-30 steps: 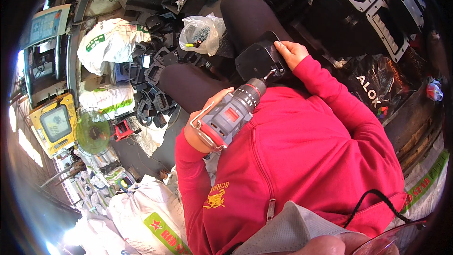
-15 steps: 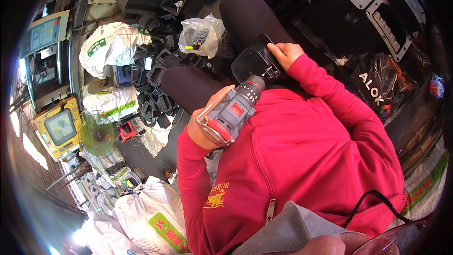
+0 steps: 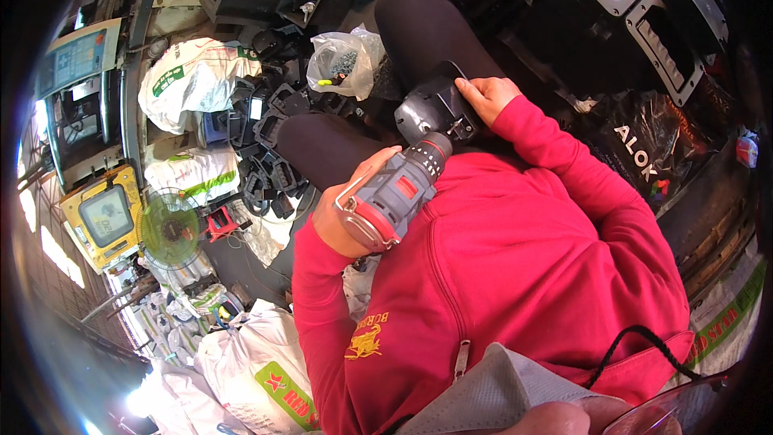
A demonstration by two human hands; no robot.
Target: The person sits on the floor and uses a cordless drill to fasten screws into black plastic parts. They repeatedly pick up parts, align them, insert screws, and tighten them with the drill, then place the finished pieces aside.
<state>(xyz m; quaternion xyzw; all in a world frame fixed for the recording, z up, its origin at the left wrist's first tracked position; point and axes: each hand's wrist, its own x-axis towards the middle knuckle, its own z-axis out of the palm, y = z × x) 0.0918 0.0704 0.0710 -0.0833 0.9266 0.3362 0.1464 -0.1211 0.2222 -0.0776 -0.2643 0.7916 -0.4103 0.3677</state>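
My left hand [image 3: 338,217] is wrapped round a grey and red cordless drill [image 3: 394,193] in front of my body. The drill's front end points up and to the right, against or very close to a black plastic housing [image 3: 427,105]; its bit is hard to make out. My right hand [image 3: 489,98] pinches the housing's far right edge, thumb on top and the other fingers partly hidden. A small metal fitting [image 3: 461,128] shows on the housing just beside the drill's nose. The housing is over my lap, between my dark-trousered legs.
A clear plastic bag of small grey pieces [image 3: 346,60] sits beyond my knees. Several black plastic parts [image 3: 270,137] lie heaped to the left, near white sacks [image 3: 197,84] and a green fan [image 3: 169,228]. Black frames [image 3: 664,48] stand at the right beside a black bag [image 3: 636,145].
The black housing has tilted slightly, its face now catching more light. My left forearm has swung a little outward to the left, while the drill stays nearly in place.
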